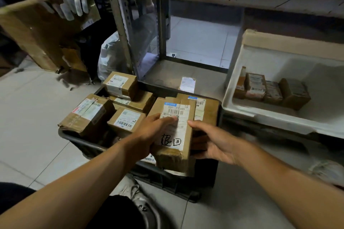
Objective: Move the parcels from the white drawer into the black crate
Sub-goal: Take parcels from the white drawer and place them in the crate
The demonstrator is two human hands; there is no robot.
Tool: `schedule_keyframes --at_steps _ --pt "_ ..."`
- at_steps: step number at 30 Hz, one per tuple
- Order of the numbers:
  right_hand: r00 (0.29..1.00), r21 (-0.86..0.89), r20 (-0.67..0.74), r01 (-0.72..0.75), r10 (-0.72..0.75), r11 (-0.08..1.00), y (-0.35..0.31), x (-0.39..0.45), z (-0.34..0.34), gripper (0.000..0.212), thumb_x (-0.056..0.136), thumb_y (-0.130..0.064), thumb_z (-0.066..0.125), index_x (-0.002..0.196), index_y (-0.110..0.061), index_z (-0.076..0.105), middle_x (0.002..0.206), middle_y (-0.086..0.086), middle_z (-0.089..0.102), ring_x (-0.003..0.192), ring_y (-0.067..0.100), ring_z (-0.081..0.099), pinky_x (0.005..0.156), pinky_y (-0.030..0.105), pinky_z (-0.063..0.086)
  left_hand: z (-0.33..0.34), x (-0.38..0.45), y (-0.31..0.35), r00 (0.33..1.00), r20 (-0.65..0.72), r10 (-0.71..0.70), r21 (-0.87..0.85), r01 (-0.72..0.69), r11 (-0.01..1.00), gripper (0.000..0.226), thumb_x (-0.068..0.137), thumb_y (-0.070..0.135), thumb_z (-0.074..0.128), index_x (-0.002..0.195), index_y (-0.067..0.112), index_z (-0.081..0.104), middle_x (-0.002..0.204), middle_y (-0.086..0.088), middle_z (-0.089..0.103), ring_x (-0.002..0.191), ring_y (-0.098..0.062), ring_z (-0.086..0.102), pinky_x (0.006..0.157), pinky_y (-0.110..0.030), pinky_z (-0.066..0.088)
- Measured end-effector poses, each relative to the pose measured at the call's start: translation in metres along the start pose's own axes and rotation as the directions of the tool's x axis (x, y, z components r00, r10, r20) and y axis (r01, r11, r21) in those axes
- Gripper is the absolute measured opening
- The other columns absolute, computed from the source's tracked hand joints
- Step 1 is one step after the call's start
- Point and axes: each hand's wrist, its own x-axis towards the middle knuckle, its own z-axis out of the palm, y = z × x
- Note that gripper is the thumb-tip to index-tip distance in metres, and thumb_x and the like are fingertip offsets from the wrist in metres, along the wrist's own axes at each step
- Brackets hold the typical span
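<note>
A long cardboard parcel (176, 132) with a white label and handwritten marks lies over the black crate (167, 178) on the floor. My left hand (152, 132) grips its left side, fingers over the label. My right hand (212, 143) holds its right side, thumb on the top edge. Several other taped parcels (89, 115) fill the crate. At the right, the white drawer (242, 109) holds a row of several small parcels (271, 89) standing on edge.
A grey metal shelf frame (122, 29) stands behind the crate, with a paper slip (187, 84) on its bottom board. A large leaning cardboard box (37, 31) and a plastic bag (111, 55) are at the left. My shoe (145, 204) is just in front of the crate.
</note>
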Motion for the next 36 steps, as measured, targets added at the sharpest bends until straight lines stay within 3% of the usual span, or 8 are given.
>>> schedule_keyframes --at_steps 3,10,14,20,25,27,30,36 --pt "0.999 -0.002 0.025 -0.036 0.036 0.999 0.009 0.014 0.005 0.049 0.083 -0.041 0.07 0.128 -0.026 0.061 0.116 0.012 0.074 0.114 0.033 0.068 0.105 0.058 0.047 -0.009 0.004 -0.011 0.999 -0.032 -0.026 0.005 0.026 1.0 0.022 0.095 0.03 0.064 0.113 0.017 0.065 0.088 -0.004 0.078 0.072 -0.018 0.076 0.056 -0.028 0.058" --pt "0.996 0.044 0.013 -0.09 0.089 0.995 0.024 0.037 0.009 0.044 0.09 -0.038 0.068 0.131 -0.025 0.06 0.117 0.014 0.073 0.112 0.034 0.069 0.097 0.053 0.054 -0.018 0.019 -0.022 0.998 -0.024 -0.052 0.054 0.054 0.997 0.018 0.096 0.031 0.063 0.109 0.018 0.066 0.082 0.003 0.076 0.064 -0.01 0.073 0.05 -0.021 0.054" --pt "0.995 0.098 -0.023 -0.092 0.095 0.991 0.032 0.046 0.011 0.036 0.095 -0.039 0.063 0.129 -0.027 0.062 0.116 0.011 0.074 0.112 0.032 0.069 0.101 0.055 0.052 -0.017 0.03 -0.028 0.997 0.01 -0.073 0.078 0.072 0.994 0.02 0.098 0.035 0.06 0.112 0.021 0.065 0.092 -0.002 0.076 0.078 -0.017 0.074 0.061 -0.027 0.058" --pt "0.992 0.173 -0.099 -0.054 0.072 0.983 0.035 0.058 0.011 0.039 0.094 -0.037 0.065 0.13 -0.024 0.06 0.119 0.009 0.073 0.11 0.031 0.07 0.097 0.056 0.054 -0.017 0.047 -0.032 0.999 0.033 -0.024 0.081 0.021 0.997 0.016 0.1 0.036 0.056 0.108 0.024 0.064 0.089 0.0 0.076 0.078 -0.017 0.075 0.066 -0.03 0.06" --pt "0.981 0.153 -0.153 -0.099 0.123 0.983 0.051 0.07 0.006 0.043 0.089 -0.03 0.071 0.13 -0.024 0.059 0.143 0.003 0.058 0.135 0.027 0.051 0.112 0.057 0.039 -0.009 0.053 -0.054 0.999 0.047 -0.006 0.162 -0.002 0.987 0.023 0.104 0.033 0.05 0.122 0.026 0.062 0.106 0.004 0.073 0.095 -0.018 0.07 0.072 -0.029 0.057" --pt "0.973 0.139 -0.177 -0.121 0.145 0.983 0.056 0.073 0.009 0.047 0.094 -0.025 0.068 0.138 -0.02 0.054 0.146 -0.001 0.05 0.142 0.027 0.039 0.107 0.047 0.04 -0.008 0.056 -0.062 0.999 0.047 -0.011 0.186 0.002 0.983 0.023 0.105 0.032 0.049 0.123 0.026 0.061 0.109 0.003 0.072 0.099 -0.02 0.069 0.076 -0.031 0.057" --pt "0.969 0.122 -0.182 -0.148 0.169 0.981 0.062 0.077 0.014 0.072 0.093 -0.03 0.069 0.155 -0.02 0.034 0.16 0.0 0.035 0.149 0.028 0.028 0.108 0.05 0.04 -0.011 0.061 -0.064 1.0 -0.012 -0.019 0.238 0.021 0.971 0.02 0.105 0.033 0.048 0.119 0.025 0.061 0.105 0.002 0.07 0.097 -0.02 0.068 0.081 -0.036 0.057" --pt "0.955 0.008 -0.237 -0.184 0.181 0.983 0.06 0.075 0.013 0.087 0.094 -0.035 0.068 0.161 -0.019 0.014 0.166 0.001 0.023 0.149 0.028 0.03 0.107 0.045 0.042 -0.016 0.069 -0.066 0.997 -0.055 -0.049 0.35 0.065 0.935 0.031 0.101 0.039 0.056 0.124 0.021 0.062 0.113 -0.002 0.072 0.101 -0.025 0.07 0.094 -0.049 0.056"
